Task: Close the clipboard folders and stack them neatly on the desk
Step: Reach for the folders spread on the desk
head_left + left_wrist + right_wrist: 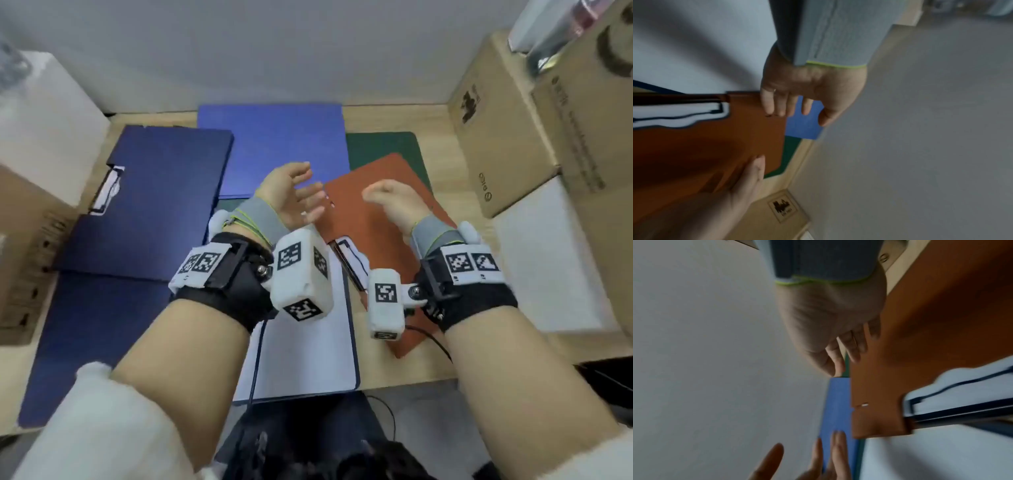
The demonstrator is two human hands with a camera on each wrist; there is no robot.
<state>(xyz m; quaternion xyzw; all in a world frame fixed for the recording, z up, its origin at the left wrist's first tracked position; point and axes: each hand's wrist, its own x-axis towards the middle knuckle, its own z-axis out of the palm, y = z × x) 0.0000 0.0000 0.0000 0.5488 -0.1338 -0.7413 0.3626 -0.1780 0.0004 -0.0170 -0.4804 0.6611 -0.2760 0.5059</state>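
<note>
Several clipboard folders lie overlapping on the wooden desk. A dark navy folder lies open at the left, its clip on the left side. A blue folder lies shut at the back. An orange folder lies shut on a green one. Nearest me, an open navy-edged folder shows white paper. My left hand is raised with straight, spread fingers by the orange folder's left edge and holds nothing. My right hand hovers over the orange folder with loosely bent, empty fingers.
Cardboard boxes stand along the right, with a white box in front of them. A white box and a brown carton line the left. A black cable hangs near the desk's front edge.
</note>
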